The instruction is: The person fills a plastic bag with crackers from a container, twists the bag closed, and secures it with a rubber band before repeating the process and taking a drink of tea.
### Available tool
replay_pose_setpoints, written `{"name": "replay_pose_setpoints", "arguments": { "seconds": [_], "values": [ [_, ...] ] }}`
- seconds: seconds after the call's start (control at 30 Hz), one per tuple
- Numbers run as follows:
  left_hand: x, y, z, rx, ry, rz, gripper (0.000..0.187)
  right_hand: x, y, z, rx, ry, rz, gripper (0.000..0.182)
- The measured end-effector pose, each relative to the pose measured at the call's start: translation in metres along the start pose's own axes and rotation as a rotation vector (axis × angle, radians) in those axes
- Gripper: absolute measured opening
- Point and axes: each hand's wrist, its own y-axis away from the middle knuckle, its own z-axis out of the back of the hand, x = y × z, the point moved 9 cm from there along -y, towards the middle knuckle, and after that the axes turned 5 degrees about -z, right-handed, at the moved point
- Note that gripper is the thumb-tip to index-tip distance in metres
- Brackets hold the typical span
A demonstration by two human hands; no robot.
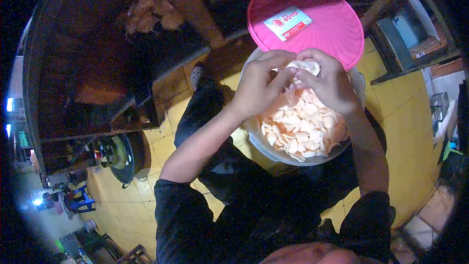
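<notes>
- I see the yellow tiled floor (405, 132) under everything, with a dark wok on a burner (122, 154) off to the left.
- A round pink plastic lid with a white label (312, 19) leans behind the white plastic basin (259, 139).
- The basin is full of pale, thin cracker chips (303, 127) (heaped loosely).
- My left hand (259, 85) and right hand (330, 85) meet above the basin, each grip pinched shut on one pale folded cracker piece (305, 66), held between them near the lid's lower edge.
</notes>
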Motion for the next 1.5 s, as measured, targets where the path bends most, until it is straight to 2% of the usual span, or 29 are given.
{"name": "replay_pose_setpoints", "arguments": {
  "seconds": [0.07, 0.1, 0.13, 0.17, 0.23, 0.27, 0.33, 0.37, 0.43, 0.47, 0.53, 0.6, 0.67, 0.73, 0.77, 0.83, 0.87, 0.93, 0.97, 1.03, 1.1, 1.13, 1.17, 1.23, 1.3, 1.33, 1.4, 1.5],
  "values": [
    [0.018, 0.009, -0.016, 0.082, 0.360, 0.372, 0.029, -0.001, 0.002, 0.002, -0.050, 0.021, -0.026, 0.025],
    [0.014, 0.009, -0.017, 0.082, 0.362, 0.372, 0.029, 0.003, 0.004, 0.001, -0.069, 0.225, 0.012, 0.030],
    [0.017, 0.012, -0.022, 0.076, 0.441, 0.460, 0.031, 0.006, 0.005, -0.001, -0.089, 0.430, 0.048, 0.036],
    [0.021, 0.016, -0.028, 0.072, 0.520, 0.549, 0.035, 0.006, 0.005, -0.002, -0.090, 0.430, 0.046, 0.036],
    [0.028, 0.017, -0.026, 0.019, 0.423, 0.480, 0.038, 0.018, 0.009, -0.005, -0.119, 0.436, 0.194, 0.052],
    [0.029, 0.016, -0.020, -0.035, 0.320, 0.409, 0.042, 0.014, 0.008, -0.004, -0.114, 0.437, 0.192, 0.052],
    [0.035, 0.019, -0.020, 0.001, 0.341, 0.448, 0.047, 0.009, 0.006, -0.016, 0.151, -0.131, 0.161, 0.063],
    [0.038, 0.022, -0.023, 0.039, 0.362, 0.484, 0.053, 0.013, 0.007, -0.012, 0.155, -0.129, 0.161, 0.063],
    [0.038, 0.025, -0.022, 0.027, 0.469, 0.544, 0.055, 0.009, 0.011, -0.019, 0.297, -0.144, -0.246, 0.061],
    [0.038, 0.027, -0.024, 0.023, 0.576, 0.600, 0.057, -0.006, 0.008, -0.021, 0.300, -0.143, -0.246, 0.061],
    [0.037, 0.028, -0.027, 0.020, 0.654, 0.653, 0.055, 0.007, 0.009, -0.021, 0.144, 0.412, 0.392, 0.054],
    [0.033, 0.028, -0.029, 0.018, 0.737, 0.707, 0.054, 0.008, 0.013, -0.024, 0.144, 0.496, 0.390, 0.051],
    [0.029, 0.027, -0.024, 0.084, 0.557, 0.741, 0.050, 0.032, 0.017, -0.031, 0.149, 0.581, 0.387, 0.049],
    [0.034, 0.028, -0.023, 0.059, 0.459, 0.687, 0.048, 0.024, 0.013, -0.032, 0.235, 0.502, -0.091, 0.053],
    [0.037, 0.028, -0.018, 0.031, 0.355, 0.630, 0.047, 0.012, 0.013, -0.033, 0.233, 0.502, -0.095, 0.053],
    [0.037, 0.026, -0.013, 0.014, 0.313, 0.587, 0.046, 0.022, 0.014, -0.034, 0.164, 0.174, 0.183, 0.051],
    [0.039, 0.027, -0.013, 0.004, 0.381, 0.615, 0.045, 0.018, 0.016, -0.030, 0.165, 0.176, 0.182, 0.051],
    [0.034, 0.021, -0.010, -0.010, 0.449, 0.640, 0.044, 0.025, 0.013, -0.024, 0.130, 0.404, -0.025, 0.046],
    [0.031, 0.022, -0.016, 0.035, 0.515, 0.704, 0.042, 0.020, 0.012, -0.024, 0.129, 0.403, -0.027, 0.046],
    [0.034, 0.027, -0.026, 0.089, 0.586, 0.763, 0.041, 0.026, 0.011, -0.021, 0.034, 0.526, 0.150, 0.039],
    [0.033, 0.020, -0.006, -0.042, 0.407, 0.527, 0.038, 0.029, 0.014, -0.014, 0.019, 0.463, 0.109, 0.038],
    [0.035, 0.019, 0.001, 0.026, 0.232, 0.495, 0.034, 0.030, 0.014, -0.010, 0.006, 0.397, 0.073, 0.038],
    [0.039, 0.019, 0.006, 0.025, 0.234, 0.494, 0.034, 0.009, 0.015, -0.006, 0.006, 0.399, 0.073, 0.038],
    [0.049, 0.023, 0.016, -0.007, 0.234, 0.572, 0.031, -0.033, 0.025, -0.012, 0.121, 0.697, 0.361, 0.037],
    [0.048, 0.023, 0.022, -0.037, 0.284, 0.642, 0.024, -0.052, 0.045, -0.029, 0.348, 1.140, -0.024, 0.028],
    [0.048, 0.023, 0.024, -0.057, 0.356, 0.651, 0.020, -0.052, 0.048, -0.038, 0.343, 1.134, -0.022, 0.028],
    [0.053, 0.024, 0.027, -0.070, 0.422, 0.658, 0.017, -0.082, 0.057, -0.049, 0.496, 1.222, -0.282, 0.025],
    [0.056, 0.024, 0.024, 0.003, 0.419, 0.597, 0.013, -0.069, 0.062, -0.055, 0.608, 1.246, -0.206, 0.025]
  ]
}}
